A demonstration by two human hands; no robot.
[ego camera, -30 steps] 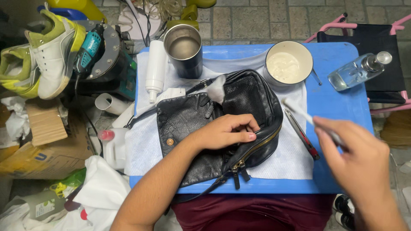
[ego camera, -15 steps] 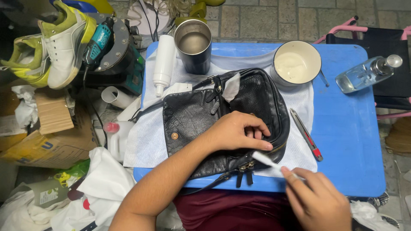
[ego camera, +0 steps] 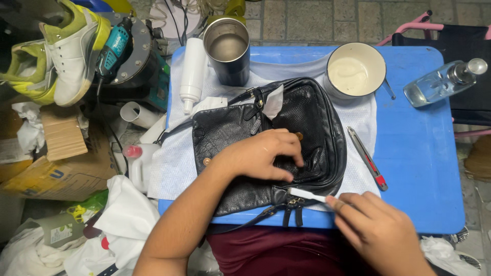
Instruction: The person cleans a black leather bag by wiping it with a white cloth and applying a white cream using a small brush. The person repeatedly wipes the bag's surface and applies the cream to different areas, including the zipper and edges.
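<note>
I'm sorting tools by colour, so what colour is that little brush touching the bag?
White: the brush in the right hand, in the head view.

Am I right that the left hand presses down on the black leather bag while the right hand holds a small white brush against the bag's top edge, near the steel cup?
Not quite: the right hand holds the white brush at the black leather bag's bottom edge, by the zipper pulls, far from the steel cup. The left hand does press it. The head view shows this.

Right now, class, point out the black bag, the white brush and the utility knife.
black bag [ego camera: 225,130], head view, left leather panel.
white brush [ego camera: 306,194], head view, mid handle.
utility knife [ego camera: 367,158], head view, mid body.
</note>
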